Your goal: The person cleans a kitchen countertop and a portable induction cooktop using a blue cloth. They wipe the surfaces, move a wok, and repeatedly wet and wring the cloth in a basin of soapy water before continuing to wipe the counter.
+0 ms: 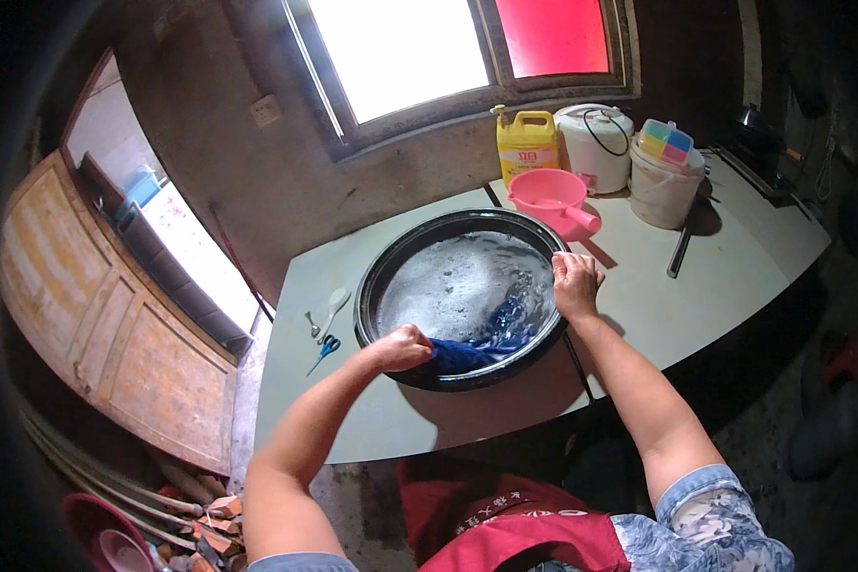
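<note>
A large round black basin (465, 386) of foamy water stands on the pale table. At its near left side, my left hand (402, 348) grips a dark blue cloth (465, 355), part of which lies in the water along the near inner wall. My right hand (576, 284) is closed on the basin's right rim, with the fingers over the edge. More of the blue cloth shows through the suds near the right of the basin; how far it reaches under the foam is hidden.
Blue-handled scissors (328, 346), a small metal spoon (312, 324) and a white rice paddle (337, 300) lie left. Behind right stand a pink dipper (548, 193), a yellow detergent jug (528, 143), a white rice cooker (595, 150) and a white bucket (663, 189); a dark-handled tool (679, 250) lies beside the bucket.
</note>
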Motion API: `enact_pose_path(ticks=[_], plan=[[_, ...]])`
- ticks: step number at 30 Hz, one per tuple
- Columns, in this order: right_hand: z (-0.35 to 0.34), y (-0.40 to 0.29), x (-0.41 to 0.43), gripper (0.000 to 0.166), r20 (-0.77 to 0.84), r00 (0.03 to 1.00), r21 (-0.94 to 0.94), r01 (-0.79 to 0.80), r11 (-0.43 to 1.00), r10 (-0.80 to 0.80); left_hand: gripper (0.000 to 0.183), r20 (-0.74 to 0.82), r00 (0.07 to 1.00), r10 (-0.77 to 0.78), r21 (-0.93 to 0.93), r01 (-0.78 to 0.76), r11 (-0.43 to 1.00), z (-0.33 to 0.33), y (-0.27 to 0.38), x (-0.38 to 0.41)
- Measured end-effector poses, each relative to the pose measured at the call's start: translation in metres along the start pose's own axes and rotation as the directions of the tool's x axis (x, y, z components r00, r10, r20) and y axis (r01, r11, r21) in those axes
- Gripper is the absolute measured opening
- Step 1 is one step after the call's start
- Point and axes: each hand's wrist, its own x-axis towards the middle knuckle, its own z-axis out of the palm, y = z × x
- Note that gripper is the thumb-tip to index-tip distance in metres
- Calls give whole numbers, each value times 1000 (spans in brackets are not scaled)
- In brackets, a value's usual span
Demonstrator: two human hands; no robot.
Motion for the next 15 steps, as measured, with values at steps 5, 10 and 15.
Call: enact_pose_path(ticks=[5,10,15], plan=[[0,1,-2,13,7,999,4,44,999,-44,28,-101,984,-147,430,176,885,-41,0,-13],[-4,0,0,12,32,999,33,38,999,-39,67,-199,948,-247,627,317,711,-60,-1,8],[-3,-1,0,11,36,998,81,43,996,-46,87,-286,892,-349,634,449,629,-49,-20,59]])
